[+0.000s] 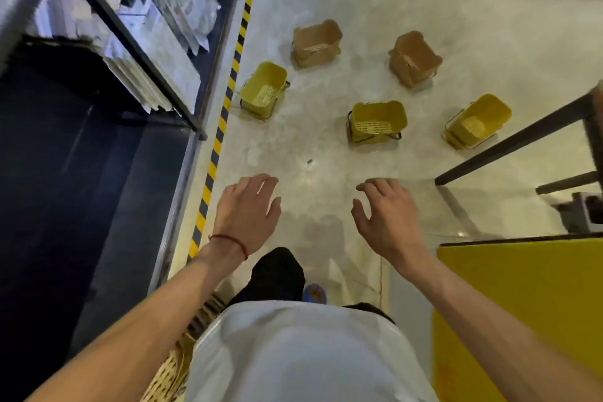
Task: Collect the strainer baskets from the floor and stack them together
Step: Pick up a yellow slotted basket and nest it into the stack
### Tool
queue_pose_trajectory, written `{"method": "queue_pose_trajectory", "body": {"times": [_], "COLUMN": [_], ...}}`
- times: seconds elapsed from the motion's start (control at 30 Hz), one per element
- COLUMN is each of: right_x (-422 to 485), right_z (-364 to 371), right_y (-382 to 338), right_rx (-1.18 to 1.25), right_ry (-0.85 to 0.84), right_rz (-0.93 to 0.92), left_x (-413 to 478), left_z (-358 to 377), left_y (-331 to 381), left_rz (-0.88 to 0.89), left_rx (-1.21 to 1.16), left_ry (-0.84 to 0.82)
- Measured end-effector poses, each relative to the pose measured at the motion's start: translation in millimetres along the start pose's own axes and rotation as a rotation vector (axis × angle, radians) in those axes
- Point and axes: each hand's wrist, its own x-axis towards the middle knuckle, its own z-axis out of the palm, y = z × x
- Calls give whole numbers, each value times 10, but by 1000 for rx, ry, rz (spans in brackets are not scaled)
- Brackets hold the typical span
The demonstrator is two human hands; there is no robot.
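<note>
Several strainer baskets stand apart on the pale floor ahead of me. Three are yellow: one at the left [263,89], one in the middle [377,121], one at the right [477,121]. Two brown baskets lie farther off, one left [316,41] and one right [414,58]. My left hand [248,210] and my right hand [386,212] hover above the floor short of the baskets, fingers spread and relaxed, holding nothing. The middle yellow basket is the nearest to both hands.
A metal shelf unit [137,42] with wrapped goods runs along the left, edged by a black-and-yellow hazard stripe [217,143]. A black table leg [515,143] slants in at the right above a yellow panel [522,303]. My leg and foot [280,274] are below.
</note>
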Motion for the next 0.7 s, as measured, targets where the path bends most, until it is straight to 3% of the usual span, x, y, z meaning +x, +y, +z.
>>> {"method": "queue_pose_trajectory", "body": {"times": [0.37, 0.5, 0.7], "right_x": [1631, 2115, 2688], "right_z": [-432, -580, -571], "right_y": [1086, 1358, 1847], "right_rx": [-38, -37, -5], "right_ry": [84, 123, 134], "right_rz": [307, 388, 442], "left_x": [2728, 3470, 4325], "left_z": [-161, -192, -129], "left_y": [481, 680, 909], "left_rz": [227, 341, 367], "left_rx": [-87, -110, -136], "left_ry": [65, 68, 49]}}
